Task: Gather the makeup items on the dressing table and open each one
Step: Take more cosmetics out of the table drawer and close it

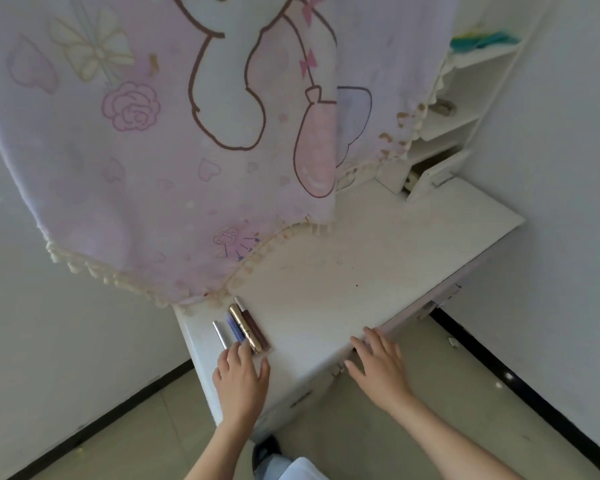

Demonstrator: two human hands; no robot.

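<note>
Several slim makeup tubes lie side by side near the left front corner of the white dressing table (378, 258): a silver tube (219, 335), a blue one (234, 328), a gold one (243, 328) and a dark plum one (254, 326). My left hand (240, 379) lies flat with straight fingers, its fingertips touching the near ends of the tubes. My right hand (378, 365) rests open on the table's front edge, apart from the tubes and holding nothing.
A pink cartoon-print cloth (174, 140) with a tasselled hem hangs over the back of the table, ending just behind the tubes. White shelves (465, 109) stand at the back right. White walls close in on both sides. Tiled floor lies below.
</note>
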